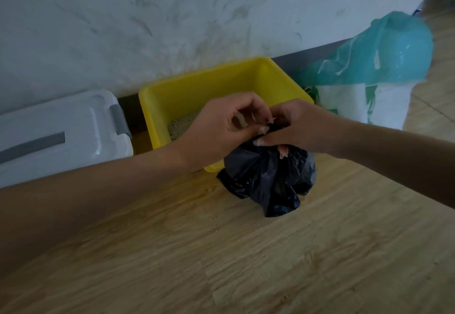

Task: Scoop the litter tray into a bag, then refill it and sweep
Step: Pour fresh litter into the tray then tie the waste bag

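Far left, a white box [61, 126] with a grey latch sits against the wall [123, 18], its left end cut off by the frame. A narrow gap, then the yellow tray [197, 77], back edge tight to the dark skirting. A patch of litter [182, 124] shows inside; the rest of the tray floor is hidden behind the hands.

Left hand [221, 129] reaches in over the tray's front rim, fingers [246, 107] curled and pinching the gathered top of the black bag [266, 180]. Right hand [298, 126] meets it from the other side, thumb and fingertips pinching the same bunch of plastic. The neck of the bag is buried between the two hands, so I can't make out any knot.

The bag stands on the floor [246, 252], touching the tray's front right corner. Wide open boards in front, with a few specks of litter.

Right, a teal-and-white sack [369, 72] just beside the tray. It carries green print, too blurred to read.
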Demonstrator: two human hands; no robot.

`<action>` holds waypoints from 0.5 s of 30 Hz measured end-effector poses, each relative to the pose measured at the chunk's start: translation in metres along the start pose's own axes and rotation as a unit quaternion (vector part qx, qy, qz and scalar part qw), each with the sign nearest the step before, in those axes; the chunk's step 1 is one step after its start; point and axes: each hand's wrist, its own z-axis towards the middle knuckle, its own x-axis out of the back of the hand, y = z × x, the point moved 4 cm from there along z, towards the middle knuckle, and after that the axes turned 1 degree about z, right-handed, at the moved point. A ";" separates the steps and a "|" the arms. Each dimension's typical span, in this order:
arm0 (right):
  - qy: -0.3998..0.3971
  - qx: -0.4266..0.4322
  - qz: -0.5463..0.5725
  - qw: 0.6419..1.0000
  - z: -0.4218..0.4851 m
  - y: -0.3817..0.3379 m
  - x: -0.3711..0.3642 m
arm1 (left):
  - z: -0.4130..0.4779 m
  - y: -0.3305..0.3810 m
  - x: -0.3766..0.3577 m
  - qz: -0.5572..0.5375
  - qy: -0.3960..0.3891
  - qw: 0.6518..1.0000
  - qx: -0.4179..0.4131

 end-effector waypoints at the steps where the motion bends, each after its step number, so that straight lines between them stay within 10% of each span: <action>1: 0.010 0.001 0.021 1.000 0.000 -0.001 0.003 | 0.000 -0.004 0.002 -0.022 -0.007 1.000 0.011; 15: 0.001 0.019 0.067 0.998 -0.014 -0.012 0.035 | -0.008 -0.037 -0.001 0.027 -0.176 0.978 0.105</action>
